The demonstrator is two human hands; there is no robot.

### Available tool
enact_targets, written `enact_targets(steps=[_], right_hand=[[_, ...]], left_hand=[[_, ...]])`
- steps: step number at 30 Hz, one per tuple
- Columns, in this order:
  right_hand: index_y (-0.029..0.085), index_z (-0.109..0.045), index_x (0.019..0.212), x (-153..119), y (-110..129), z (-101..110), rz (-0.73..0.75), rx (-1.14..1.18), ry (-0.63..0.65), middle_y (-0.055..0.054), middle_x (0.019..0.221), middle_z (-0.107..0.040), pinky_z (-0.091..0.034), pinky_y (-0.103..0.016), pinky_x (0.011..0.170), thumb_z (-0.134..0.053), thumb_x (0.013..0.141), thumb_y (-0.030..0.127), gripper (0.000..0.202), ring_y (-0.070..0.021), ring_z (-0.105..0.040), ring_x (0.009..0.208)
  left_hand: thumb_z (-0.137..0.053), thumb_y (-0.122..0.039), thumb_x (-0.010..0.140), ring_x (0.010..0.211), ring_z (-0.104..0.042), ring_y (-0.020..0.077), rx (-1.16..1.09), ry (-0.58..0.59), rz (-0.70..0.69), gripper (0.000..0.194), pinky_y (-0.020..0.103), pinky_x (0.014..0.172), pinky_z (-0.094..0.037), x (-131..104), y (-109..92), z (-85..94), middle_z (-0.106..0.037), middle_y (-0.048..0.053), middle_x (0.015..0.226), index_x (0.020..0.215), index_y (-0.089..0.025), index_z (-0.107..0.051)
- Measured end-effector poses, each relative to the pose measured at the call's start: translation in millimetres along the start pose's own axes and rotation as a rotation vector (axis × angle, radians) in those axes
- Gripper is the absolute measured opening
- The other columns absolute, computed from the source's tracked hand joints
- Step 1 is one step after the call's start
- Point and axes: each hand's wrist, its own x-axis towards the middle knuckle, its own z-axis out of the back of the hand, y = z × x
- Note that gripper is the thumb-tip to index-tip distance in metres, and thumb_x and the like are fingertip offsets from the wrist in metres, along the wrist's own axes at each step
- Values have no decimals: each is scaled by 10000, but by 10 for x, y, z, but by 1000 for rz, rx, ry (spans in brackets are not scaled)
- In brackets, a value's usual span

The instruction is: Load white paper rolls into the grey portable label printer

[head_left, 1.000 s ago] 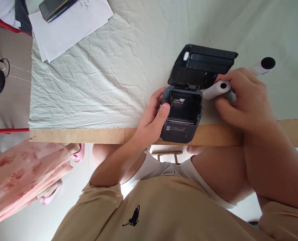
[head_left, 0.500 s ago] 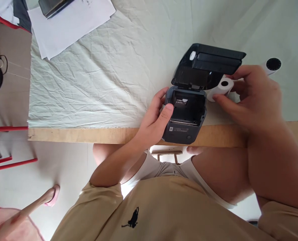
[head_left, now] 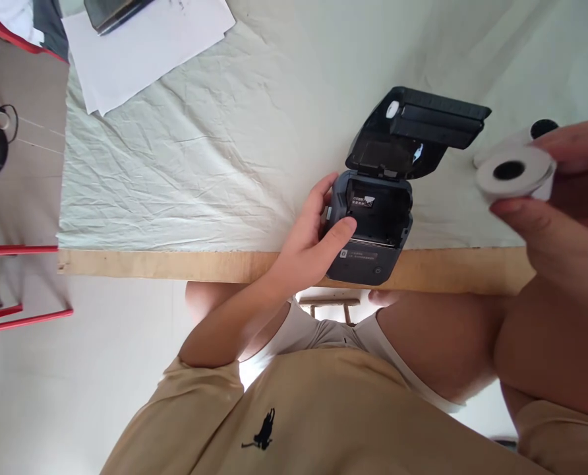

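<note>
A dark label printer [head_left: 368, 227] lies at the table's front edge with its black lid [head_left: 417, 132] swung up and its paper bay bare. My left hand [head_left: 318, 241] grips the printer's left side, the thumb over the bay's rim. To the right, my right hand [head_left: 565, 198] pinches a white paper roll [head_left: 531, 161] with a dark core, raised above the cloth. Another white roll [head_left: 501, 144] lies just behind it, partly covered by the held roll and my fingers.
A pale green cloth [head_left: 200, 158] covers the table, with a wooden strip [head_left: 175, 265] along its front edge. White papers [head_left: 146, 53] lie at the back left under a dark object [head_left: 113, 13]. Red metal bars [head_left: 22, 320] stand at the left.
My right hand has moved right, lifting the white roll from beside the printer. My left thumb has shifted slightly on the printer. A person's foot at the lower left is out of view.
</note>
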Motion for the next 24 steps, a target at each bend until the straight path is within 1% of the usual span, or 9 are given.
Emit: enact_targets(steps=[2,3,5,8,10,13,18,21,24], right_hand=[[365,-962,1372,-18,222,-210,112,25,28,-79,1228,-961,-786,-538,851,-1114,1018,498,407,-344,-944,1054],[349,-945,1334,-13,327,-322,175,3,77,-60,1181,-969,-783,-501,784,-1102,1031,422,349,-327,-952,1004],[331,-894,1241,24,484,-509,282,-61,153,-21,1152,-975,-792,-434,760,-1049,1057,267,249,-284,-963,977],[329,-834,1148,104,554,-643,384,-125,182,19,1149,-984,-806,-370,777,-1025,1030,150,287,-248,-971,974],[347,-841,1144,130,525,-661,372,-163,174,29,1190,-991,-811,-383,802,-1013,1026,131,300,-258,-975,1003],[368,-877,1182,115,468,-671,335,-181,201,30,1257,-996,-825,-420,845,-977,1036,95,325,-281,-986,1076],[375,-913,1199,64,447,-714,295,-139,250,54,1313,-994,-830,-394,907,-923,1089,78,316,-258,-991,1139],[352,-858,1145,68,456,-729,321,-181,221,59,1248,-989,-802,-376,874,-898,1119,84,272,-231,-975,1071],[340,-803,1107,61,475,-746,400,-198,179,57,1132,-966,-770,-387,845,-918,1107,86,279,-211,-934,977]], left_hand=[[-788,-887,1137,1524,-844,370,17,-1,-2,927,533,1277,-745,10,-13,-8,-767,139,1787,1834,-359,-480],[-786,-891,1134,1534,-836,384,26,-5,-4,943,545,1294,-733,12,-29,-15,-766,148,1786,1841,-346,-482],[-778,-872,1144,1557,-814,420,47,-15,-5,950,581,1331,-703,9,-74,-34,-768,172,1776,1854,-310,-488],[-749,-817,1189,1603,-779,449,81,-39,29,906,611,1364,-675,-7,-144,-62,-756,188,1785,1873,-285,-487],[-756,-831,1181,1642,-760,460,80,-31,47,938,611,1349,-690,-18,-161,-67,-713,201,1840,1884,-282,-468],[-786,-877,1136,1616,-782,446,72,6,48,1012,614,1305,-732,-25,-143,-54,-679,203,1881,1887,-299,-429],[-746,-902,1155,1769,-703,460,131,-14,21,937,640,1457,-650,-29,-128,-43,-700,129,1875,1872,-358,-483],[-707,-974,1135,1746,-724,468,163,-12,25,949,673,1452,-657,-26,-142,-47,-732,108,1825,1875,-415,-504],[-703,-1000,1111,1745,-721,470,164,-14,35,948,688,1453,-661,-23,-143,-53,-736,87,1819,1870,-466,-511]])
